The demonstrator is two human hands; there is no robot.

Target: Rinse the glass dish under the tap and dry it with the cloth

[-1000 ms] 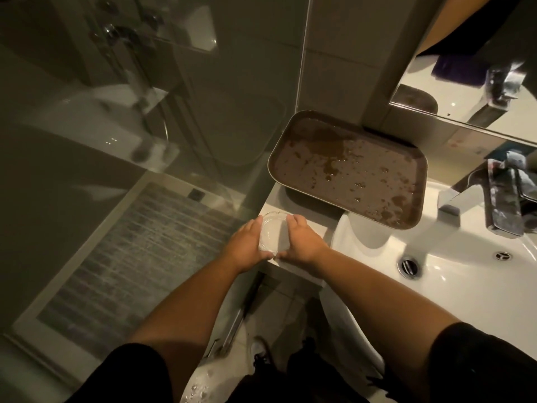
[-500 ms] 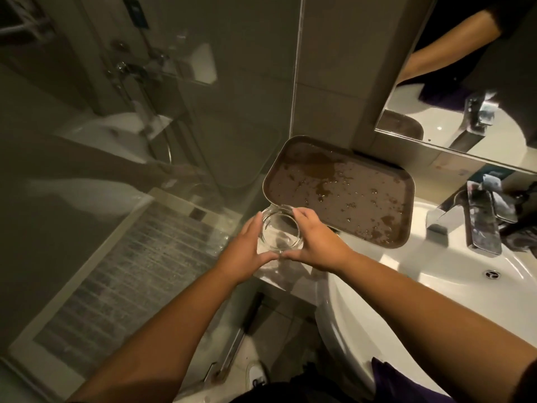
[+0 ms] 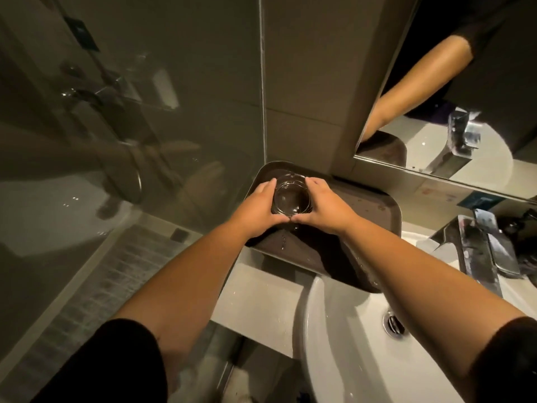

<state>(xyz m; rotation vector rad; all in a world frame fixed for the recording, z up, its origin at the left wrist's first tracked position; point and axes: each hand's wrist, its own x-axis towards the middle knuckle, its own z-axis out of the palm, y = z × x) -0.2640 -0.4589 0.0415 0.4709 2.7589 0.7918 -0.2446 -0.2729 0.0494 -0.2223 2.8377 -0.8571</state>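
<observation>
We hold the small round clear glass dish (image 3: 291,196) between both hands: our left hand (image 3: 257,209) curls round its left side, our right hand (image 3: 325,209) round its right, thumbs meeting at the near edge. Beneath our hands lies the wet dark brown rectangular tray (image 3: 386,212). Well to the right of our right hand stands the chrome tap (image 3: 476,245), over the white ceramic basin (image 3: 334,344) nearer our right forearm.
</observation>
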